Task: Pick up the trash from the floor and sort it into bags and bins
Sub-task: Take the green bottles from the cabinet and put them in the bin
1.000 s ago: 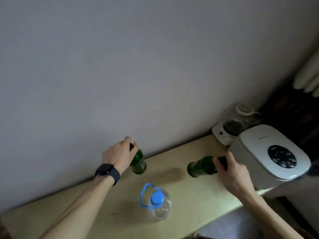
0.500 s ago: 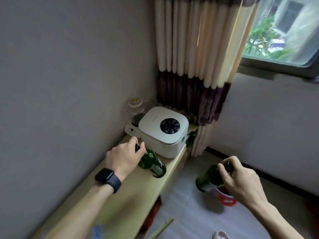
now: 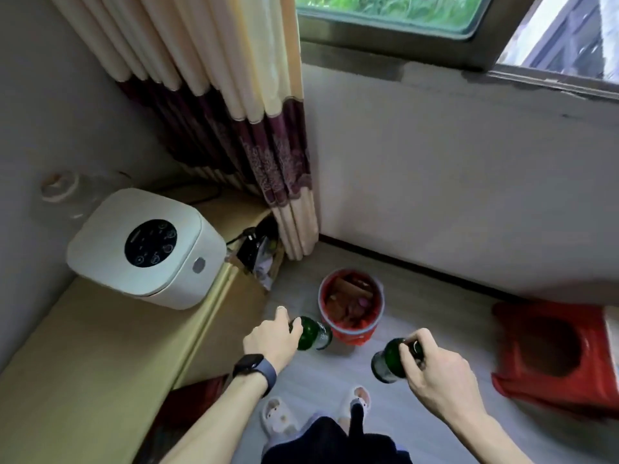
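Observation:
My left hand (image 3: pixel 271 339) grips the neck of a green glass bottle (image 3: pixel 313 333), held over the floor just left of a red bin (image 3: pixel 351 329) that holds brown scraps. My right hand (image 3: pixel 438 370) grips the neck of a second green bottle (image 3: pixel 385 361), held lower and to the right of the bin. Both bottles hang with their bases away from me. A dark watch sits on my left wrist.
A pale wooden bench (image 3: pixel 110 356) runs along the left wall with a white rice cooker (image 3: pixel 144 249) on it. A striped curtain (image 3: pixel 234 105) hangs in the corner. On the floor to the right stands a red plastic stool (image 3: pixel 556 356). My slippered feet (image 3: pixel 315 410) are below.
My view has swung from the bench and wall to the floor by the window. Both hands carried their bottles off the bench, now over the floor beside the red bin.

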Demonstrator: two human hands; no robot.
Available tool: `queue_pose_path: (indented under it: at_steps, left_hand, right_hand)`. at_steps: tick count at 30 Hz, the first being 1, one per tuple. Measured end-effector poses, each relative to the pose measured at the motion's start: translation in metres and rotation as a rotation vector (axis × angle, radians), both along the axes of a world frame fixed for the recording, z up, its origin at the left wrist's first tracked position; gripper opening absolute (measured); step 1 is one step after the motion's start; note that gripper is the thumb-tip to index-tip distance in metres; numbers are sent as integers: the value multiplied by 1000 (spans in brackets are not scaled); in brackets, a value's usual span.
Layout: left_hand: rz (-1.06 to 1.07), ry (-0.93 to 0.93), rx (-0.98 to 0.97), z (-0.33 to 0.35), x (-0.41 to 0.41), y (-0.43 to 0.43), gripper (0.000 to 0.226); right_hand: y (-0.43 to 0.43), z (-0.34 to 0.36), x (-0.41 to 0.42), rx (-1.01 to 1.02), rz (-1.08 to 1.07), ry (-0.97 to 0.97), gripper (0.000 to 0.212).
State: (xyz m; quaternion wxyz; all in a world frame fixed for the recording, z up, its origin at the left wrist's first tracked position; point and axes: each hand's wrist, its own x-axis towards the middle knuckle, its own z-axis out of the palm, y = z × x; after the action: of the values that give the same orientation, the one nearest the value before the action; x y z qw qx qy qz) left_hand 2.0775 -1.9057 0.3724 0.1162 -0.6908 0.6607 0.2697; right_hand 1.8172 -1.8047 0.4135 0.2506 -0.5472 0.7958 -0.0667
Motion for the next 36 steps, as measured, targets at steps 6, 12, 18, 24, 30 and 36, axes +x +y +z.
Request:
queue_pose_path:
  at_steps: [6,12,18,24,30,36]
  left_hand:
    - [34,26,149,-73,-60,-45,35]
    - [-146,-34,176,-157,-94,-108,35]
    - [-348,-35,216,-259,-108,-152,37]
    - [-433,-34,224,-339,-114,-187,37]
    - [-481,-54,245,-381,-121,-213,37]
    - [-432,19,227,-414,-125,-244,35]
  right_hand:
    - [-48,-68,-34,131,-41,-25,11]
    - [-98,-163,-44,220,-97,-87,27]
    - [-134,-274,-44,282,-65,-137,32]
    - [-166,-361,-49,328,47,-202,30]
    - [-210,-412,-48,335,273,-273,34]
    - [-256,-471,-33,501,433,-202,34]
